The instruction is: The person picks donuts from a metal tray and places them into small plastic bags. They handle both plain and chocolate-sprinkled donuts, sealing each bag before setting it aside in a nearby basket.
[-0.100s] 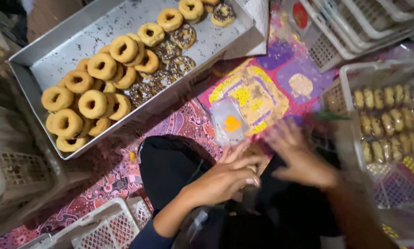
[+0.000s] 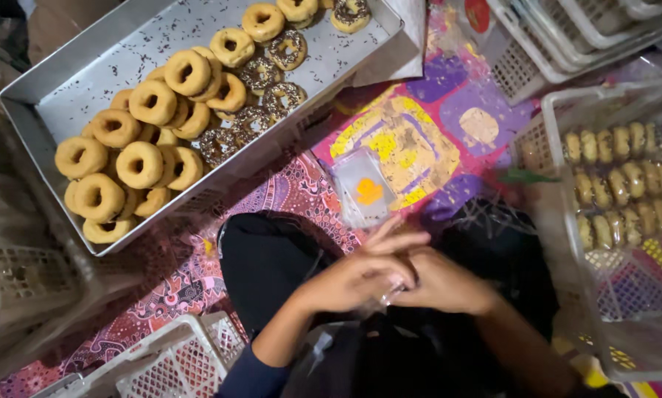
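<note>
Clear plastic wrapper: a thin, see-through bit of film [image 2: 385,295] pinched between the two hands, low in the head view, well below the long grey metal tray [image 2: 73,88]; blur hides its shape.
Left hand: left hand [image 2: 353,278] curled around the film, fingers [image 2: 397,239] stretched toward the right hand and touching it.
Right hand: right hand [image 2: 441,284] closed over the same film, knuckles up, pressed against the left hand.
Tray: the metal tray lies aslant at upper left, strewn with dark sprinkles.
Plain doughnuts: golden ring doughnuts [image 2: 136,121] heaped at the tray's lower-left end, overlapping one another.
Sprinkled doughnuts: chocolate-sprinkled ring doughnuts [image 2: 253,118] along the tray's right-hand wall, beside the plain ones.
Small bags: a stack of small clear plastic bags with an orange mark [image 2: 362,188] on the patterned cloth, just below the tray's right end and just above the hands.
Cloth: a bright purple, yellow and red patterned cloth [image 2: 419,140] spread on the floor under the tray.
Right basket: a white plastic lattice basket [image 2: 559,103] well right of the tray, holding rows of wrapped doughnuts [image 2: 618,184].
Lower basket: another white lattice basket [image 2: 176,361] below the tray, left of the forearm.
</note>
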